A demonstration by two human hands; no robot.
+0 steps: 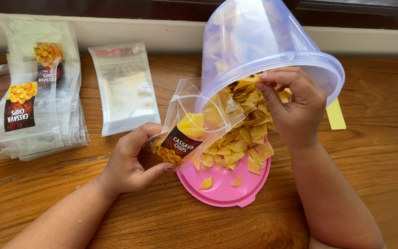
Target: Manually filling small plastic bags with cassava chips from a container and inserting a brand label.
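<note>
Chips (236,147) are the thing being handled, and they lie in a yellow heap that spills from a big clear tub (259,41) onto a pink lid (222,191). All of this sits on a brown wooden tabletop (383,138). The tub is tipped on its side, with its open mouth facing down toward the heap.

To the far left is a stack of empty bags (28,106) with dark labels. Just beside that stack lies one plain clear bag (125,90), flat and alone. A yellow strip (336,115) peeks out behind the tub.

The left hand (132,161) holds a small bag (199,124) by its bottom corner, with the fingers pinched on it. The bag's mouth gapes open toward the heap, and a few chips are already inside.

The right hand (291,106) is at the tub's mouth, its fingers curled around some chips at the top of the heap.

To do this well, I think the bag's mouth should stay wide and close to the heap. Small, gentle handfuls should keep the chips from breaking or falling off the lid.
</note>
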